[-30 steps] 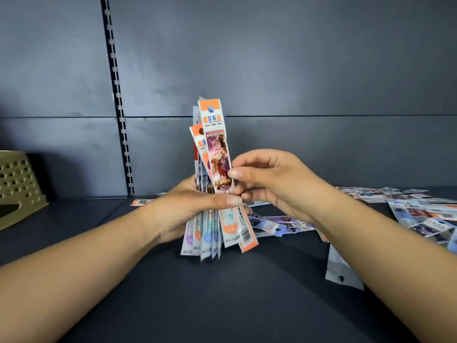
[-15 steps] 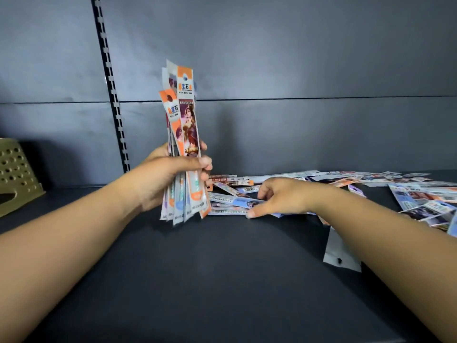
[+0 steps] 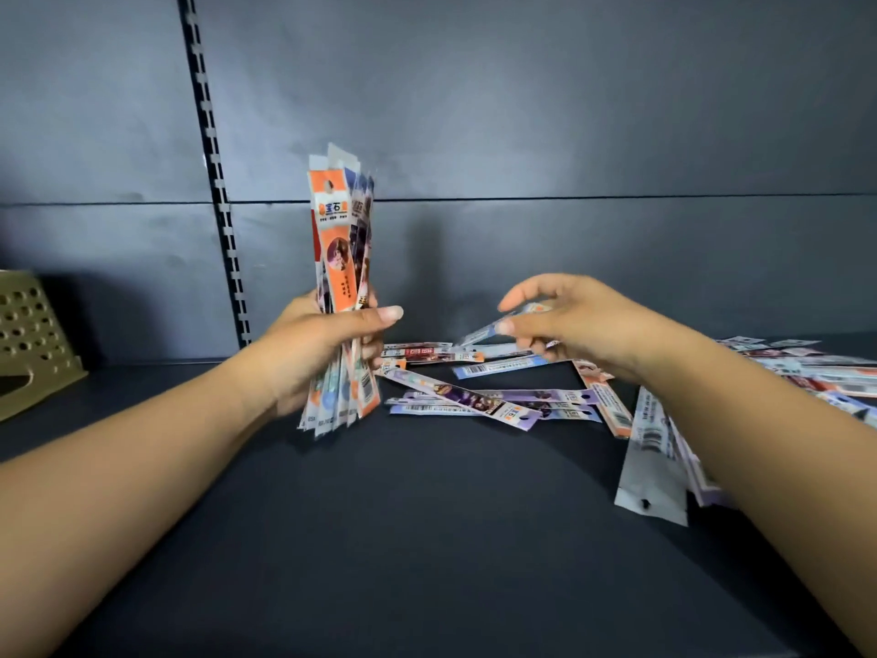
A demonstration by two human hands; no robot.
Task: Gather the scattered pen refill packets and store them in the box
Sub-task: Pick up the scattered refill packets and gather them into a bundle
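My left hand (image 3: 315, 346) grips an upright bundle of several pen refill packets (image 3: 340, 249), orange one in front, held above the dark shelf. To its right, my right hand (image 3: 576, 320) is raised off the shelf and pinches a single blurred packet (image 3: 489, 329) between thumb and fingers, its free end pointing left toward the bundle. Several more packets (image 3: 479, 401) lie scattered flat on the shelf below and between my hands. A pale packet (image 3: 652, 467) lies back side up beside my right forearm. The perforated tan box (image 3: 28, 334) stands at the far left edge.
The dark shelf board (image 3: 403, 539) stretches toward me. A dark back wall with a slotted upright rail (image 3: 213, 182) closes the rear. More packets (image 3: 816, 368) are strewn along the right side behind my right arm.
My right hand lifted from the shelf with one packet pinched and moved up toward the bundle. The left hand's bundle shifted slightly right in view.
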